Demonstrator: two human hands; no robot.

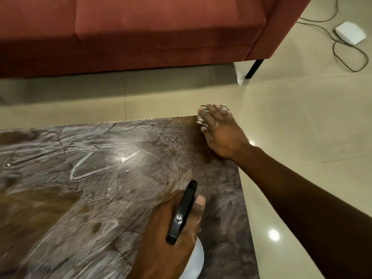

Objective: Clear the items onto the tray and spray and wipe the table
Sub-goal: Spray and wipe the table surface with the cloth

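The dark marbled table (100,178) is covered in white streaks and wet smears. My left hand (161,244) is near the table's front right, closed around a spray bottle (184,210) with a black trigger head pointing away from me; its white body shows below my hand. My right hand (221,133) lies flat on the table's far right corner, motion-blurred. Scraps of a white tissue (200,119) stick out from under its fingers; the rest of the tissue is hidden. No tray is in view.
A red sofa (141,37) stands beyond the table, with a strip of beige tiled floor (302,117) between them. Its black leg (254,68) is at the right end. A white box (350,33) with a looping cable lies on the floor, far right.
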